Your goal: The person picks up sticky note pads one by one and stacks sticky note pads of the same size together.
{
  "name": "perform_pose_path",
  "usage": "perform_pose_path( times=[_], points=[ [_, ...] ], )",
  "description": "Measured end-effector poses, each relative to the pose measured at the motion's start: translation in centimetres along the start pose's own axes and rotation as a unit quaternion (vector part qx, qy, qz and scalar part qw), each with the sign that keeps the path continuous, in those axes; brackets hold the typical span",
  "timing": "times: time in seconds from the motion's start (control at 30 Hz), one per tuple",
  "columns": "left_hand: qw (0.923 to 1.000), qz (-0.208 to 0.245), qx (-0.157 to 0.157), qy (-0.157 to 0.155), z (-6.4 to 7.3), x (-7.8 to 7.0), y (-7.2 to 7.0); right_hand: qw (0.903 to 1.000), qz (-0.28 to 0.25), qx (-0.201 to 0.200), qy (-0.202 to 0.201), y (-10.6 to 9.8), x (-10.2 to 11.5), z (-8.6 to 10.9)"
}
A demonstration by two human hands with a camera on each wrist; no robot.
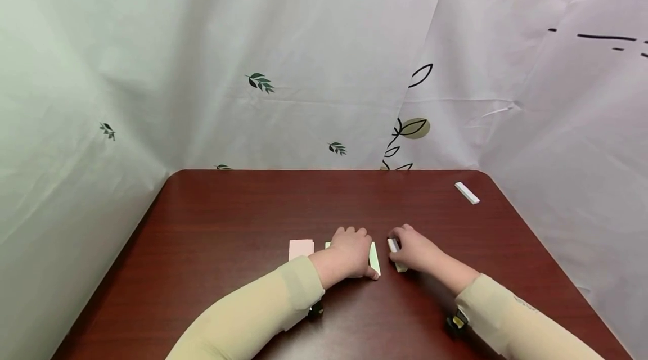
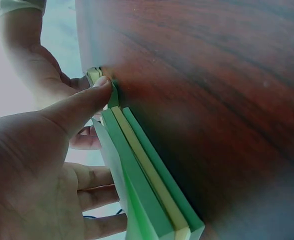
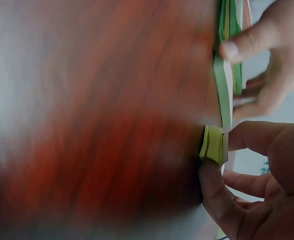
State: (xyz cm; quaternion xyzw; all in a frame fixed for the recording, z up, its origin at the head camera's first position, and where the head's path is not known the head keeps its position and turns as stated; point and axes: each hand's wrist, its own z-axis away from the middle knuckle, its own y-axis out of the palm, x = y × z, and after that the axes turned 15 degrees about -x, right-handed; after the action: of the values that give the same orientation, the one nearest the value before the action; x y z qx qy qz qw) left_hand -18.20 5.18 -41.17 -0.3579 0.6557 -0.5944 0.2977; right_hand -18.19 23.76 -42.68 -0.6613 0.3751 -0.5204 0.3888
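Note:
My left hand [image 1: 350, 250] reaches across a stack of green and yellow sticky note pads [image 2: 137, 175], with the fingers on the far side and the thumb on the near side. That thumb touches a narrow light green sticky note pad [image 1: 374, 259] at the stack's right end. Just to the right, my right hand [image 1: 416, 248] pinches a narrow yellow sticky note pad [image 3: 214, 144] between thumb and fingers, low over the table. A small gap separates it from the green pad in the head view. The left hand hides much of the stack.
Left of the left hand lies a pink sticky note pad [image 1: 301, 248]. A narrow white block [image 1: 467, 193] lies at the far right of the dark red table [image 1: 228, 208]. White patterned sheets [image 1: 304, 67] hang behind and beside the table.

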Motion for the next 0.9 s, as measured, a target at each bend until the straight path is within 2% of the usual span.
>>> perform_pose_path(
  times=[0.2,0.53,0.77,0.9],
  points=[
    [0.9999,-0.004,0.013,-0.001,0.1,0.0,-0.2,0.9999,-0.006,-0.002,0.013,0.3,1.1,0.6],
    [1.0000,-0.001,0.007,0.001,0.0,-0.1,-0.2,0.9995,0.014,0.000,0.028,0.3,1.3,0.7],
    [0.9999,-0.002,0.011,-0.004,0.0,-0.1,-0.2,0.9992,0.040,0.000,0.004,-0.1,1.2,0.4],
    [0.9999,-0.003,0.010,-0.003,0.0,-0.1,-0.3,0.9966,0.077,-0.012,-0.024,0.0,1.1,0.6]
  ],
)
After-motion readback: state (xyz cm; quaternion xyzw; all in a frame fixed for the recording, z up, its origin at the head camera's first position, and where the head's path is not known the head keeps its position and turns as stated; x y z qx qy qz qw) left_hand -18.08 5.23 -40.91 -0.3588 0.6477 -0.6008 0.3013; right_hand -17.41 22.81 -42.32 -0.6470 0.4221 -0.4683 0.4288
